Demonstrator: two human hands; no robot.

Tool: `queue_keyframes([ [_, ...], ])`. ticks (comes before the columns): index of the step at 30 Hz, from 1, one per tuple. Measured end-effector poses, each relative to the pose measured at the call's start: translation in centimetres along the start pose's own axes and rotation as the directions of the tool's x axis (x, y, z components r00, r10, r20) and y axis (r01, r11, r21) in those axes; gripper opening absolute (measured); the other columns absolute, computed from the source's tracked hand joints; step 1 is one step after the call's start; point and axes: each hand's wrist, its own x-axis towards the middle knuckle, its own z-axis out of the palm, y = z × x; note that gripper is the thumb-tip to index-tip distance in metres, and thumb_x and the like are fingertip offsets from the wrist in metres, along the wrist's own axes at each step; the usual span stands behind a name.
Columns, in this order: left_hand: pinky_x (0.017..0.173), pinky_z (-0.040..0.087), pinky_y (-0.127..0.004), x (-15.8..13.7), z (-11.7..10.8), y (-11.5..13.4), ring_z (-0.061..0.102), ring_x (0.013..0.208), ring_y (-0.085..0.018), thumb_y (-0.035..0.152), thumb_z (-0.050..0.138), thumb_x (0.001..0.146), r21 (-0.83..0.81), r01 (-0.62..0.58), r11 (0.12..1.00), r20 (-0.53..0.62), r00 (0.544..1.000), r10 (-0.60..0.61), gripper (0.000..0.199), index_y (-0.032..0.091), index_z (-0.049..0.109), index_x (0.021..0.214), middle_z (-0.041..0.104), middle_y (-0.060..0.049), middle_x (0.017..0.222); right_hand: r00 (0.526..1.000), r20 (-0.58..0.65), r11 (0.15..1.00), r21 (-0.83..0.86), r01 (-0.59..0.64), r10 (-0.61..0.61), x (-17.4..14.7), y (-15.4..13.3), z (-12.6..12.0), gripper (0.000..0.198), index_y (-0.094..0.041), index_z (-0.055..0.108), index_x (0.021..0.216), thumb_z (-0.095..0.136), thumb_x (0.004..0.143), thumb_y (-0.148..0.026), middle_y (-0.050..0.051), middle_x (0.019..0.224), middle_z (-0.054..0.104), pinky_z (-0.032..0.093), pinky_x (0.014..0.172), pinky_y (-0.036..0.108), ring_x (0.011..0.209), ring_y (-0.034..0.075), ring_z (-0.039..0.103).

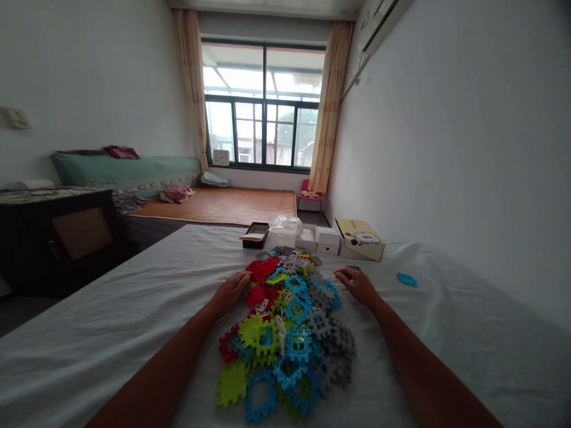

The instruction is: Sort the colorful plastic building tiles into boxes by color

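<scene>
A long pile of plastic interlocking building pieces (297, 309) in red, lime, blue, grey and white lies in front of me on a pale sheet (147, 309). My left hand (232, 289) rests at the pile's left edge, beside a red piece (263, 268); its fingers are loosely extended, with nothing visible in them. On the other side, my right hand (358, 283) is just off the pile's right edge, fingers loosely stretched and seemingly empty. A dark grey piece (354, 268) shows partly behind it. One blue piece (407, 279) lies apart, farther right.
Behind the pile stand a black open box (256, 236), a clear plastic container (285, 230), a white box (328, 241) and a yellow carton (360, 239). Beyond are a bed with a woven mat (232, 203) and a pink chair (309, 193). A dark cabinet (57, 232) stands left.
</scene>
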Motion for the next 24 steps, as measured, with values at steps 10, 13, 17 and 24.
queue_keyframes([
  [10, 0.103, 0.038, -0.034, 0.2, 0.2, -0.9, 0.056, 0.113, -0.024, 0.058, 0.037, 0.086, 0.079, -0.025, 0.997, 0.018, 1.000, 0.024, 0.050, 0.024, 0.066, 0.109, 0.066, -0.005, 0.116, 0.912, 0.409, 0.921, 0.355, -0.163, 0.004, -1.3, -2.8, -0.4, 0.056, -0.020, 0.064, 0.108, 0.075, 0.060, -0.046, 0.005, 0.097, 0.064, 0.047, 0.076, 0.030, 0.090, 0.020, 0.058],
  [13, 0.103, 0.038, -0.034, 0.2, 0.2, -0.9, 0.055, 0.114, -0.023, 0.057, 0.036, 0.087, 0.091, -0.024, 0.996, 0.029, 0.999, 0.021, 0.050, 0.023, 0.065, 0.110, 0.065, -0.005, 0.117, 0.919, 0.393, 0.881, 0.425, -0.209, 0.028, -1.2, -2.9, -0.7, 0.044, -0.017, 0.065, 0.094, 0.073, 0.063, -0.047, 0.002, 0.085, 0.064, 0.045, 0.065, 0.027, 0.076, 0.016, 0.057],
  [17, 0.102, 0.039, -0.034, 0.1, 0.2, -0.7, 0.057, 0.111, -0.024, 0.058, 0.041, 0.085, 0.024, -0.019, 1.000, 0.000, 1.000, 0.019, 0.047, 0.025, 0.067, 0.105, 0.067, -0.004, 0.113, 0.925, 0.369, 0.855, 0.449, -0.261, 0.089, -1.4, -3.1, -0.4, 0.042, -0.018, 0.064, 0.091, 0.068, 0.066, -0.052, 0.000, 0.075, 0.063, 0.040, 0.056, 0.024, 0.065, 0.013, 0.054],
  [24, 0.101, 0.038, -0.042, -0.1, -0.4, 0.5, 0.058, 0.109, -0.028, 0.066, 0.049, 0.076, -0.262, 0.100, 0.960, -0.069, 0.990, -0.122, 0.055, 0.020, 0.071, 0.097, 0.070, -0.008, 0.108, 0.977, 0.200, 0.935, 0.327, -0.134, 0.071, -1.0, -2.8, 0.5, 0.043, -0.020, 0.069, 0.086, 0.068, 0.063, -0.057, 0.006, 0.092, 0.069, 0.046, 0.081, 0.034, 0.090, 0.024, 0.061],
])
